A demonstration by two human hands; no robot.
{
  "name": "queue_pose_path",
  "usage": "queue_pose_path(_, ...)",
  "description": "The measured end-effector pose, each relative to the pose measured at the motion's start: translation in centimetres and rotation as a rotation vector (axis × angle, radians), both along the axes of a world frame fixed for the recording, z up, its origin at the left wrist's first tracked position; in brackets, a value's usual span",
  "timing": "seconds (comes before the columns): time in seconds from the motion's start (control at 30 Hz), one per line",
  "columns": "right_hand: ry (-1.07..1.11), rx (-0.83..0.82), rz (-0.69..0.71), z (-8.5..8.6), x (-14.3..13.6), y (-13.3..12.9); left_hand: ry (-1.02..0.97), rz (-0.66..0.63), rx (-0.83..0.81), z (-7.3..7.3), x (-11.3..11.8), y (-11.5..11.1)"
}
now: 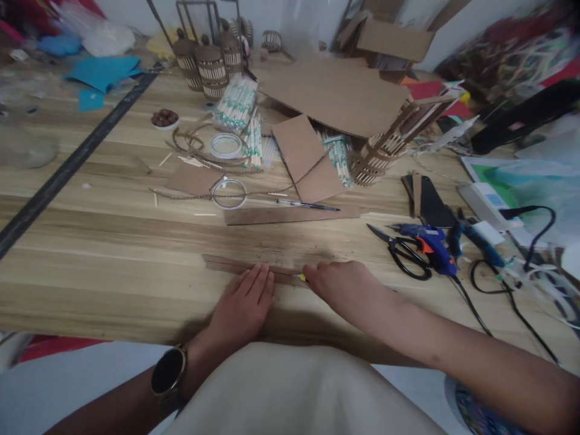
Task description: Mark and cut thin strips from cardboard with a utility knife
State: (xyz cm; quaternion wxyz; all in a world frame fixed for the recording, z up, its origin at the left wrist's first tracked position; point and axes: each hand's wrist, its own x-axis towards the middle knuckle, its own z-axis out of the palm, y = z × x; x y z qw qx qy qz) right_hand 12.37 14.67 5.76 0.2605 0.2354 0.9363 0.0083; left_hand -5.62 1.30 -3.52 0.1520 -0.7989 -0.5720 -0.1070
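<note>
A narrow brown cardboard strip [222, 263] lies on the wooden table near its front edge. My left hand [244, 302] rests flat on the strip, fingers stretched out and close together, with a watch on the wrist. Wrapped round a small tool with a yellow tip [303, 277], probably a cutter, my right hand [339, 290] is at the strip's right part; most of the tool is hidden in the fist. Beyond the hands lie another cardboard strip [272, 215] and a pen [308, 205].
Black scissors [410, 257] and a blue glue gun [430, 238] with a cable lie at the right. Farther back are tape rolls [229, 194], cardboard sheets [308, 157], packed sticks [235, 104] and small stick lanterns [212, 72]. A dark strip [81, 151] crosses the table's left side.
</note>
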Motion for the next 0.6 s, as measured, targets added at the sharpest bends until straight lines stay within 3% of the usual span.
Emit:
queue_pose_path(0.2, -0.061, -0.035, -0.056, 0.6, 3.5, 0.9, 0.002, -0.009, 0.005, -0.1, -0.2, 0.0)
queue_pose_path(0.4, -0.117, -0.025, -0.065, 1.0, 2.7, 0.6, -0.008, -0.107, 0.000, 0.6, 1.1, 1.5)
queue_pose_path(0.6, -0.064, -0.025, -0.074, 0.6, 4.1, 0.9, -0.009, -0.142, -0.104, -0.7, 1.6, 1.6)
